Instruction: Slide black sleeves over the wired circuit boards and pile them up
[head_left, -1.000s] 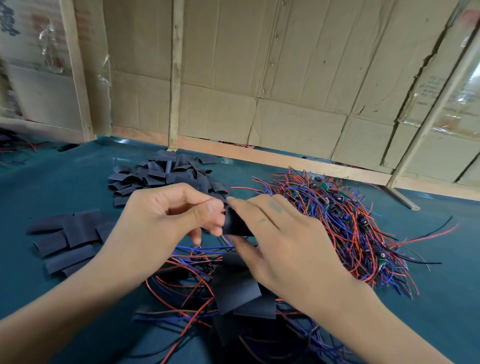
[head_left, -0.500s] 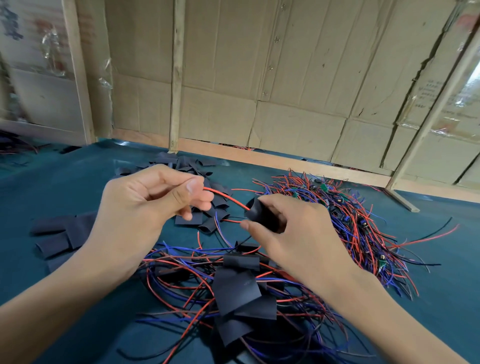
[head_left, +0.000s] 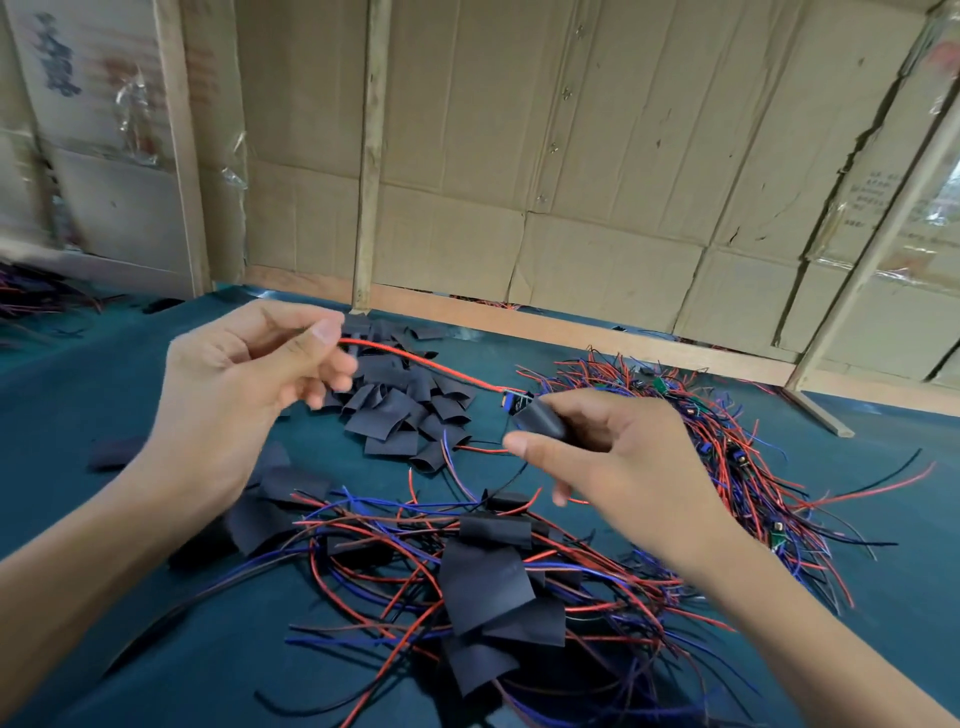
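My left hand (head_left: 249, 384) pinches the end of a red wire (head_left: 415, 364) between thumb and forefinger, held up above the table. The wire runs taut to the right into a black sleeve (head_left: 540, 418) that my right hand (head_left: 613, 457) grips between thumb and fingers. A small blue board end (head_left: 511, 401) sticks out of the sleeve's left mouth. Loose black sleeves (head_left: 405, 410) lie heaped behind my hands. Bare wired boards (head_left: 727, 441) form a tangle at the right. Sleeved boards (head_left: 483, 582) with red and blue wires are piled in front of me.
The green table cover (head_left: 104, 364) runs to a cardboard wall with wooden posts (head_left: 369, 156) at the back. A few flat black sleeves (head_left: 117, 452) lie at the left. More wires (head_left: 31, 296) sit at the far left edge.
My hands have drawn apart: the left pulled the red wire out leftward and up, the right kept the sleeve and moved right. The board end now shows at the sleeve's mouth.
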